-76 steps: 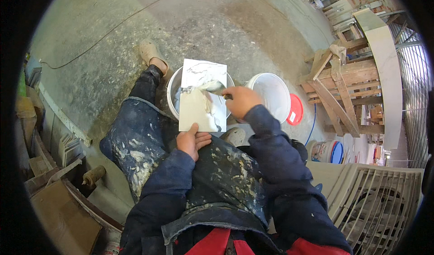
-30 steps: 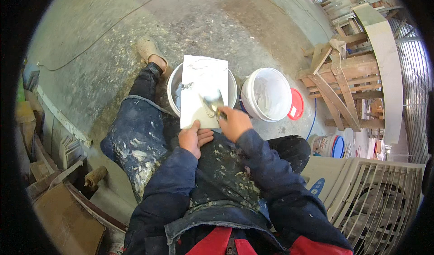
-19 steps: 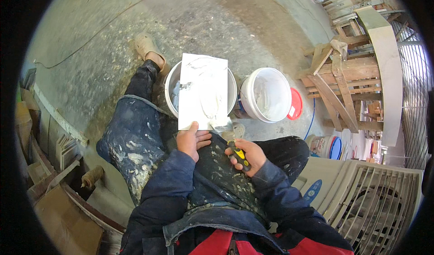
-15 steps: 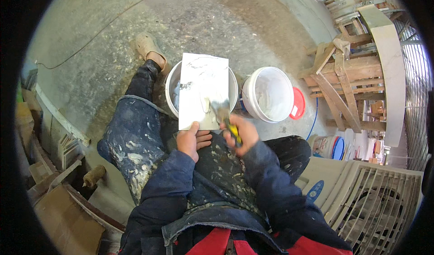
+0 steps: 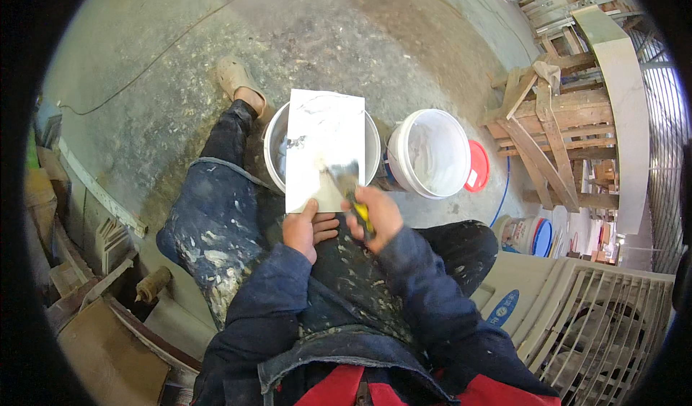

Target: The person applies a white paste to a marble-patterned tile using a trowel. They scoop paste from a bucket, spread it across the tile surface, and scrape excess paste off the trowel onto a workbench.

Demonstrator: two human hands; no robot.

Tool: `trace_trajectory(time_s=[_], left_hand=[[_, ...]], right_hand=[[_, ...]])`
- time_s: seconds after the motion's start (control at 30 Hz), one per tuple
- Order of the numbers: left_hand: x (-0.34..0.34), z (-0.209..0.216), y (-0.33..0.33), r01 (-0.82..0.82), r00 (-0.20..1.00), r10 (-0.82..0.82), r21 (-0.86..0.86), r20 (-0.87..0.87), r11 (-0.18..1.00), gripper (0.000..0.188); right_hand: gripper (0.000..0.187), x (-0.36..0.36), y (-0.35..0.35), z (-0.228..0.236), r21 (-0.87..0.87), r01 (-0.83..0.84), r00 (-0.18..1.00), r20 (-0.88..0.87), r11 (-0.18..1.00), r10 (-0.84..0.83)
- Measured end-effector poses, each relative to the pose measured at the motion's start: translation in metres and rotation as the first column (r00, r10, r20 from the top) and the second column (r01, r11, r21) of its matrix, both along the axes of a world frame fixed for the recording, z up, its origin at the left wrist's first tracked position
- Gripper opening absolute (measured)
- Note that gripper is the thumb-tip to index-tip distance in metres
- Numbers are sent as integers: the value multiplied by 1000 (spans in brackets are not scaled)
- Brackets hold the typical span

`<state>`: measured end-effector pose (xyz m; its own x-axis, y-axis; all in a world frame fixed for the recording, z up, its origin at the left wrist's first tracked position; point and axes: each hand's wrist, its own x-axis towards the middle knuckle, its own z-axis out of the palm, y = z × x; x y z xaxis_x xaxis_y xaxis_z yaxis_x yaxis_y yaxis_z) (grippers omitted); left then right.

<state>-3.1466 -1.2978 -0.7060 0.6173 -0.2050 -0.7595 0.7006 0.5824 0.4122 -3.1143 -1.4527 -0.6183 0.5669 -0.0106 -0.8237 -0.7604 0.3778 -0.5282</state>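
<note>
White panel (image 5: 322,136): positioned over mouth of white bucket (image 5: 272,150). My left hand (image 5: 305,232): thumb over panel's near edge, fingers curled below, edge gripped. My right hand (image 5: 378,215): wrapped around yellow-black handle of scraper (image 5: 365,210); blade above panel, contact likely but blurred. Right side: second bucket (image 5: 440,154), then red lid (image 5: 478,164).

No wording can be read; white marks are borne by a blue oval badge (image 5: 503,309) toward the left edge of the beige casing (image 5: 538,297), and a white sticker (image 5: 472,177) by the red lid (image 5: 481,161).
</note>
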Motion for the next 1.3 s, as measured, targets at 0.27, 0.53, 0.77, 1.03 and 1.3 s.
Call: trace_trajectory(time_s=[0.27,0.53,0.77,1.03,1.3], left_hand=[[0,0,-4,-68,998,68,-109,-5,992,57],[28,35,17,-57,942,148,-288,302,956,70],[51,63,26,-185,883,289,-292,369,938,64],[26,119,47,-251,738,476,-461,478,851,60],[3,158,59,-293,662,508,-433,551,852,61]], right_hand=[[40,76,-69,19,-662,-554,585,122,505,802],[41,34,-79,4,-737,-454,522,235,501,820],[40,27,-73,13,-825,-375,435,246,423,866],[39,-12,-51,63,-842,-103,331,473,530,816],[38,-53,-43,106,-879,-51,269,445,474,854]])
